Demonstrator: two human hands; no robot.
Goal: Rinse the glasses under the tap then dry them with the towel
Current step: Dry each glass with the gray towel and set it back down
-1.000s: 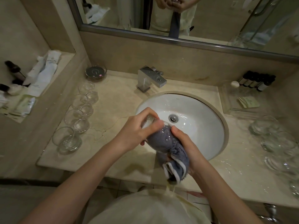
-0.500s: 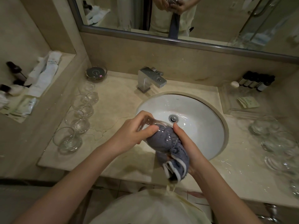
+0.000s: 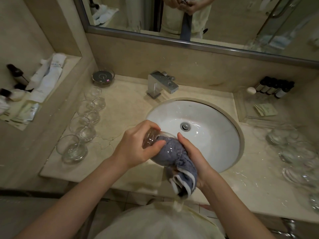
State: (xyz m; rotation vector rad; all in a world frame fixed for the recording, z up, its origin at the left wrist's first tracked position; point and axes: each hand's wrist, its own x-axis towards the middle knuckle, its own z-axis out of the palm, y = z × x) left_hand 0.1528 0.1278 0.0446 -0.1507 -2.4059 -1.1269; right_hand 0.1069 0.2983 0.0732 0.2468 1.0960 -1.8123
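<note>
My left hand (image 3: 138, 145) grips the base of a clear glass (image 3: 156, 138) held on its side over the near left rim of the sink. A grey-blue towel (image 3: 174, 163) with white edging is stuffed into the glass, and its loose end hangs down. My right hand (image 3: 196, 159) holds the towel at the mouth of the glass, fingers curled around the cloth. The square chrome tap (image 3: 162, 84) stands behind the basin with no water running.
Several clear glasses (image 3: 81, 128) stand in a row on the counter at the left. More glasses (image 3: 296, 152) sit at the right. The white basin (image 3: 215, 135) is wet. A small dish (image 3: 103, 77), toiletry bottles (image 3: 274, 87) and sachets (image 3: 265, 109) line the back.
The glass has turned a little in my left hand, and my right hand has shifted slightly around the towel. Both stay over the sink's near left rim.
</note>
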